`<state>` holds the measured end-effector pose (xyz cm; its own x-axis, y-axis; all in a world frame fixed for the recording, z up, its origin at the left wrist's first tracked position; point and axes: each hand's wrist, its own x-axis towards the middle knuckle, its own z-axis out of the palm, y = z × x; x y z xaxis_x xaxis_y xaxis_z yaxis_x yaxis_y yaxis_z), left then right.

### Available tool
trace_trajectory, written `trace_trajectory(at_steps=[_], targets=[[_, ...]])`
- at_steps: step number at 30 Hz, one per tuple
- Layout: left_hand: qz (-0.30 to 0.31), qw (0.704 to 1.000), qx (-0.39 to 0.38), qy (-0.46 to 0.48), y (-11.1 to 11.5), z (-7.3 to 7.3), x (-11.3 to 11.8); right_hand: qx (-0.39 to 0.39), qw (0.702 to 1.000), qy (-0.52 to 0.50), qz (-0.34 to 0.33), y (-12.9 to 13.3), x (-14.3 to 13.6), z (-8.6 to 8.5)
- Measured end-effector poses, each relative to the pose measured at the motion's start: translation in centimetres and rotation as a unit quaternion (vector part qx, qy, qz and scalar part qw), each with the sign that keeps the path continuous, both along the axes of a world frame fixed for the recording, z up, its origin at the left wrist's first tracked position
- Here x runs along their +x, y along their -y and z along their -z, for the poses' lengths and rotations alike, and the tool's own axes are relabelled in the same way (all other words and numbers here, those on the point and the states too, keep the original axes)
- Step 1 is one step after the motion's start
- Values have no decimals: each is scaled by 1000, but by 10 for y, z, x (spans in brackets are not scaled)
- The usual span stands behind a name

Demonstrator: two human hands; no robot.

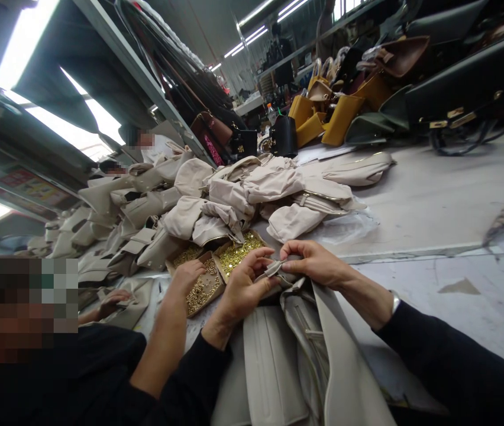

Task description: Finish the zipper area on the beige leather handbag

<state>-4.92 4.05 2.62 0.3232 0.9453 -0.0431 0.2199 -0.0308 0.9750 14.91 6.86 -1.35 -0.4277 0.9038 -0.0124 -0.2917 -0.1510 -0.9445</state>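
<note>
A beige handbag [274, 367], unfinished-looking and with a zipped pocket, hangs down at the table edge in front of me. My left hand [245, 284] pinches a beige flap or strap end [274, 269] at the bag's top. From the other side my right hand [314, 263] pinches the same piece, fingertips pressed close together. Any small part between the fingers is too small to make out. Just beyond my left hand are a cardboard tray of shiny gold studs [238, 253] and a second tray of small gold rivets [203, 287].
A co-worker's hand [187, 275] reaches over the rivet tray at my left; their other hand [114, 302] rests on beige material. Beige bag pieces [274, 180] are heaped across the table. Yellow bags [343, 118] and black bags [460, 89] stand at the back right.
</note>
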Motion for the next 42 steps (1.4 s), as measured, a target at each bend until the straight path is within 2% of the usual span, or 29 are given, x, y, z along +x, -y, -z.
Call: trace_trajectory(at_steps=[6, 11, 13, 15, 16, 18, 20, 22, 23, 26, 28, 31, 34, 38, 40, 42], targets=[[3, 995, -60, 78, -7, 12, -1, -50, 995, -73, -50, -8, -1, 13], [-21, 984, -99, 146, -19, 24, 2, -59, 995, -77, -33, -14, -5, 23], [-28, 981, -106, 159, -22, 26, 2, -15, 998, -55, -6, -15, -5, 22], [-32, 980, -106, 162, -24, 26, 3, 85, 996, 0, 38, -15, -3, 19], [-34, 981, -105, 162, -25, 25, 3, 153, 985, 45, 69, -15, -1, 17], [-43, 981, -103, 159, -25, 25, 4, 292, 932, 164, 135, -11, 3, 10], [-53, 982, -101, 153, -25, 26, 4, 407, 848, 291, 176, -5, 8, 3], [-57, 984, -94, 143, -25, 27, 5, 483, 765, 383, 185, 4, 10, -4], [-59, 985, -87, 137, -26, 27, 5, 510, 734, 409, 184, 9, 11, -6], [-69, 989, -60, 117, -26, 29, 6, 548, 675, 454, 194, 21, 12, -8], [-76, 991, -46, 102, -27, 29, 7, 551, 659, 469, 204, 26, 13, -7], [-83, 993, -23, 79, -27, 30, 9, 551, 672, 450, 206, 28, 17, -5], [-83, 994, -14, 70, -27, 29, 11, 546, 693, 436, 178, 28, 20, -8], [-84, 994, -10, 65, -25, 27, 13, 493, 724, 462, 141, 27, 20, -14], [-81, 995, -5, 63, -23, 25, 15, 438, 760, 463, 130, 24, 20, -14], [-74, 995, -9, 66, -21, 25, 16, 348, 822, 438, 106, 19, 21, -11]])
